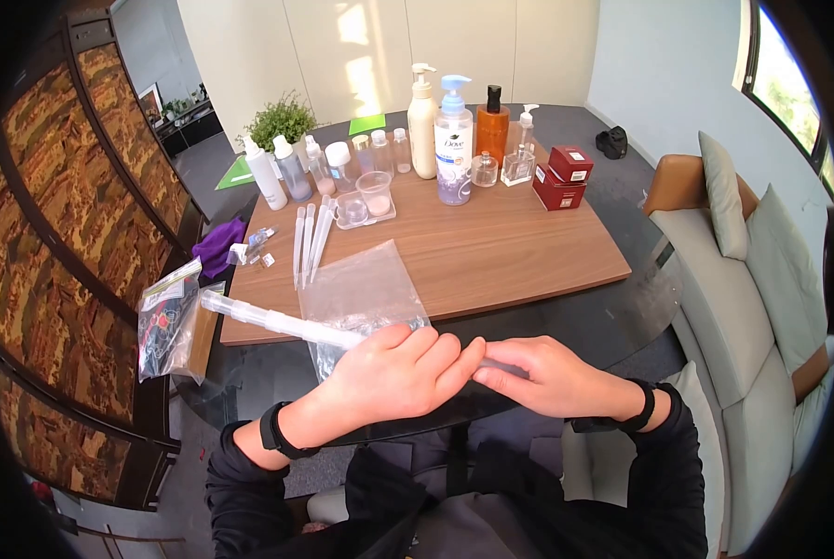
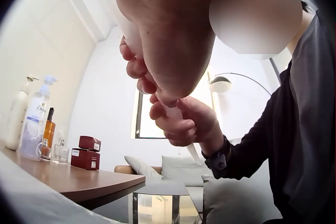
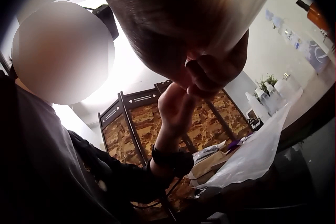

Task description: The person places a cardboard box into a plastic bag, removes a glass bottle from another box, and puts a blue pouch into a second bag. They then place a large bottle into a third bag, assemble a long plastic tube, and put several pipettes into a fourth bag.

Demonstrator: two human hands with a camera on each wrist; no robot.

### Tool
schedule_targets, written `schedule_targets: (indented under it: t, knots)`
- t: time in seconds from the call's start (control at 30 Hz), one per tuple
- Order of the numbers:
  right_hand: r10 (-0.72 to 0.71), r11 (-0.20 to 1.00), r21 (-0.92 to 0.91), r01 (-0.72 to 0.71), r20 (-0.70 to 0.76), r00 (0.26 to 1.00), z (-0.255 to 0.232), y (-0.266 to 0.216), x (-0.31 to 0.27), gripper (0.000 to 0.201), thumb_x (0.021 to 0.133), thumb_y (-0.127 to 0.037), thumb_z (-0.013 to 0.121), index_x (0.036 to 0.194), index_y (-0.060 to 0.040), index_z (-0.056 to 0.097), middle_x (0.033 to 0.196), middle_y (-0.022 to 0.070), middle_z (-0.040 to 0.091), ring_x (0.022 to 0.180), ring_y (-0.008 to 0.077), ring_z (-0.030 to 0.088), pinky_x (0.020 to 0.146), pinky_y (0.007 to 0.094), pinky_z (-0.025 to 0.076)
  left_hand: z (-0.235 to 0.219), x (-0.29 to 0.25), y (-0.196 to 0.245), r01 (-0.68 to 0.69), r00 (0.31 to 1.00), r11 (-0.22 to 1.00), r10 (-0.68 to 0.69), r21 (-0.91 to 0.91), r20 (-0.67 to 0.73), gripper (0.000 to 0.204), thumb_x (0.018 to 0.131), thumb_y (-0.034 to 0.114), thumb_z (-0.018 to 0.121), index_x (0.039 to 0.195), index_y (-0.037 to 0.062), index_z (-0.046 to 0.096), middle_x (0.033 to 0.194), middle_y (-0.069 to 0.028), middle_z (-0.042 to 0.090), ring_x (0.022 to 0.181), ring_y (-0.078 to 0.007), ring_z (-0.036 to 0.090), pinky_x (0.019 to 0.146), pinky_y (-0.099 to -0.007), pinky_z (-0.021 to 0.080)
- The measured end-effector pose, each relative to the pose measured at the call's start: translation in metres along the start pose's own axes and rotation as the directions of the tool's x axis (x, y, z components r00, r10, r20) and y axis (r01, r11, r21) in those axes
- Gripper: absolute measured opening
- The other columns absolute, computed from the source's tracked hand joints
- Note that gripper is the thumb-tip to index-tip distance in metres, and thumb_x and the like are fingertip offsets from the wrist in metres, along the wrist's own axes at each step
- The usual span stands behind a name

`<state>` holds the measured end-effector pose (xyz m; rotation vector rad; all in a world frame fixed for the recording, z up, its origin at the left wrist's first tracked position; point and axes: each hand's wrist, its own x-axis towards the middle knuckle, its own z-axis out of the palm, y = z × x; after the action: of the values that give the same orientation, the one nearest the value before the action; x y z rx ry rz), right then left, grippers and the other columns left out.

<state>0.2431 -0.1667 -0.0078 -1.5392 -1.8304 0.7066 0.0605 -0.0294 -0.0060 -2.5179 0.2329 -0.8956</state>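
Note:
Both hands hold a long, translucent plastic tube (image 1: 286, 323) with ringed segments toward its left end. My left hand (image 1: 393, 373) grips it near the middle, fingers curled over and hiding that stretch. Beside it, fingertips close to the left hand's, my right hand (image 1: 547, 377) holds the tube's right-hand part. In the right wrist view the fingers curl round the tube (image 3: 247, 14). A clear plastic bag (image 1: 366, 275) lies under the tube, partly on the wooden board and hanging over its near edge. Several slim plastic droppers (image 1: 310, 242) lie just beyond the bag.
Small bottles (image 1: 339, 166), clear cups (image 1: 374, 191) and a potted plant (image 1: 282, 121) stand at the back left. Pump bottles (image 1: 453, 149) and red boxes (image 1: 560, 182) stand farther right on the wooden board (image 1: 519, 242). Filled bags (image 1: 170, 321) sit at left; a sofa (image 1: 733, 298) is at right.

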Motion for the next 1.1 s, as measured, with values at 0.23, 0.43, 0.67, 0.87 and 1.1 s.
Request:
schedule_targets:
  t: [0.23, 0.43, 0.67, 0.87, 1.1]
  knots:
    - [-0.011, 0.998, -0.066, 0.012, 0.011, 1.000, 0.002, 0.004, 0.000, 0.027, 0.096, -0.030, 0.056, 0.111, -0.0082, 0.062, 0.088, 0.0155, 0.066, 0.078, 0.0343, 0.064, 0.067, 0.0419, 0.050, -0.005, -0.005, -0.005, 0.026, 1.000, 0.999, -0.026, 0.028, 0.014, 0.030, 0.077, 0.026, 0.067, 0.107, 0.0191, 0.067, 0.065, 0.0061, 0.040, 0.051, -0.0074, 0.044, 0.045, -0.0230, 0.032]
    - [-0.013, 0.992, -0.128, 0.000, -0.100, 0.995, -0.007, -0.002, -0.003, 0.028, 0.095, -0.028, 0.059, 0.117, -0.0109, 0.063, 0.087, 0.0106, 0.067, 0.074, 0.0274, 0.065, 0.066, 0.0363, 0.051, -0.020, -0.007, -0.018, 0.148, 0.985, 0.986, -0.154, 0.080, 0.074, 0.032, 0.080, 0.040, 0.071, 0.105, 0.0195, 0.067, 0.064, 0.0068, 0.043, 0.052, -0.0081, 0.048, 0.045, -0.0236, 0.035]
    - [0.036, 0.993, 0.114, -0.002, -0.297, 0.954, -0.035, 0.007, -0.010, 0.030, 0.096, -0.021, 0.060, 0.122, -0.0058, 0.060, 0.097, 0.0057, 0.068, 0.083, 0.0109, 0.063, 0.077, 0.0270, 0.050, -0.040, -0.019, -0.034, 0.276, 0.959, 0.939, -0.284, 0.207, 0.010, 0.038, 0.073, 0.039, 0.077, 0.104, 0.0204, 0.067, 0.061, 0.0048, 0.039, 0.049, -0.0097, 0.046, 0.045, -0.0254, 0.035]
    - [0.240, 0.849, 0.528, 0.002, -0.389, 0.890, -0.079, -0.016, -0.010, 0.036, 0.102, -0.029, 0.050, 0.127, -0.0035, 0.053, 0.068, -0.0056, 0.041, 0.053, -0.0003, 0.030, 0.046, 0.0171, 0.024, -0.048, -0.019, -0.041, 0.310, 0.949, 0.930, -0.314, 0.195, -0.013, 0.036, 0.070, 0.036, 0.080, 0.100, 0.0194, 0.068, 0.061, 0.0041, 0.037, 0.048, -0.0109, 0.044, 0.044, -0.0260, 0.034]
    - [0.391, 0.435, 0.900, -0.001, -0.187, 0.901, -0.078, 0.009, 0.015, 0.041, 0.105, -0.043, 0.035, 0.120, -0.0091, 0.052, 0.063, -0.0084, 0.030, 0.044, 0.0006, 0.022, 0.035, 0.0172, 0.019, -0.043, -0.020, -0.028, 0.270, 0.960, 0.954, -0.277, 0.131, 0.041, 0.036, 0.072, 0.037, 0.079, 0.102, 0.0203, 0.068, 0.061, 0.0047, 0.037, 0.048, -0.0103, 0.044, 0.043, -0.0251, 0.032]
